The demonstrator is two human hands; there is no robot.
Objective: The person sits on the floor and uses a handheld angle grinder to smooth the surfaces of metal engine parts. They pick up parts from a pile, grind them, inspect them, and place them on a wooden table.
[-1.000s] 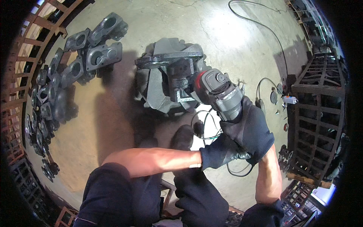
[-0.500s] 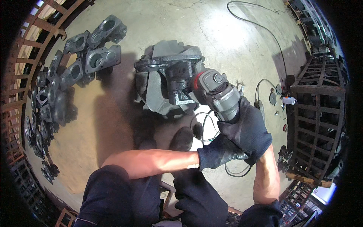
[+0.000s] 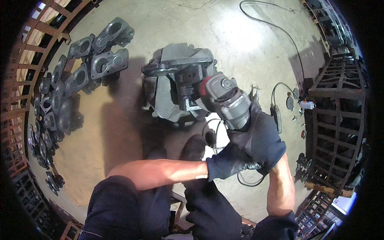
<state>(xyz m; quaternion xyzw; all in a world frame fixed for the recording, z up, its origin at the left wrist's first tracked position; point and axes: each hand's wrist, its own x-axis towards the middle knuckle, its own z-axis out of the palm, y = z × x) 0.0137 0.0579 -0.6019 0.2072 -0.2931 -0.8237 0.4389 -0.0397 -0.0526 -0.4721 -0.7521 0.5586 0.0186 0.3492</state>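
Note:
Both gloved hands are closed round the body of an angle grinder. My right hand wraps it just behind the grinder's head; my left hand grips lower down at its rear, partly hidden by the right. The grinder's head, with a red ring, is against or very close to the right side of a dark metal casting. Contact at the disc is hidden. The casting has a flat flange and a blocky body, and lies on a pile of grey metal pieces on the floor.
Several grey flanged castings stand along the left. A black cable curves across the floor at the upper right, near a grinding disc and a white can. Rusty metal cages line the right side.
The grinder and both hands have shifted slightly left, and the grinder's head has tilted a little along the casting. The casting has stayed in place.

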